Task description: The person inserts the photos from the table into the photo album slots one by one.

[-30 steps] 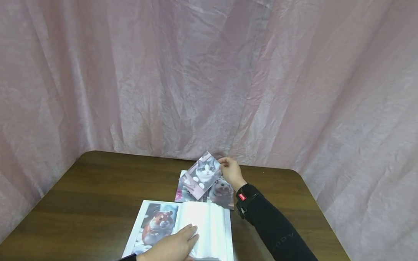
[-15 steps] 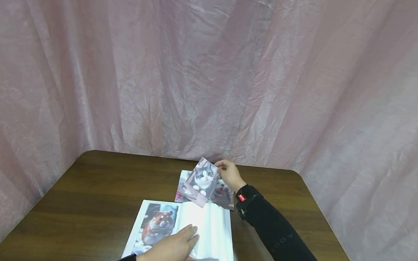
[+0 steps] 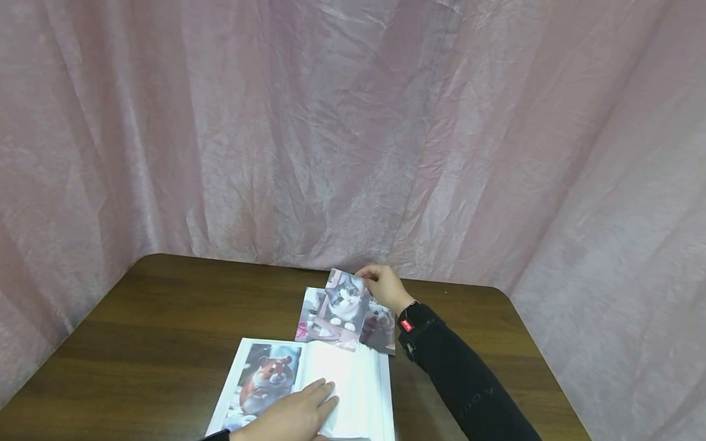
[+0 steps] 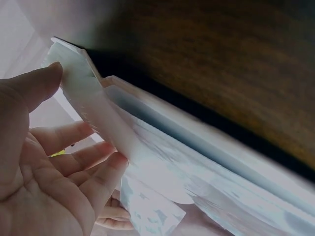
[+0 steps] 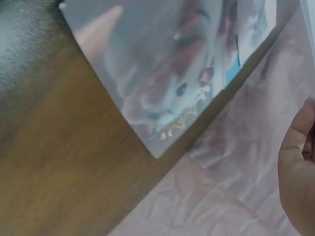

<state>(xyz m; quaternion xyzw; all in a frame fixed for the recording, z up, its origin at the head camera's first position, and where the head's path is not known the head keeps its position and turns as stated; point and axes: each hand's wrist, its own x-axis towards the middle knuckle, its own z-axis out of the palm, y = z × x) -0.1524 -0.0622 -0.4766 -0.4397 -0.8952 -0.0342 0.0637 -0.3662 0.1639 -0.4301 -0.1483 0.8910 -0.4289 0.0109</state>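
An open photo album [image 3: 358,402] lies at the near edge of the dark wooden table [image 3: 150,343], a hamster photo [image 3: 262,376] on its left page. My left hand [image 3: 293,423] rests flat on the album's pages [image 4: 147,147], fingers straight. My right hand [image 3: 382,286] pinches the top corner of a cat photo [image 3: 343,304] and holds it tilted above a small pile of loose photos [image 3: 378,328] behind the album. The right wrist view shows a glossy hamster photo [image 5: 172,73] lying on the table and only my thumb's edge [image 5: 298,167].
Pink crinkled cloth [image 3: 356,117] hangs behind and to both sides of the table. Bare wood stretches to the left [image 3: 122,316] and right [image 3: 500,342] of the album. The table's rounded far corners touch the cloth.
My right hand has lifted the cat photo and turned it more upright, shifting it slightly left over the loose pile. My left hand has stayed on the album.
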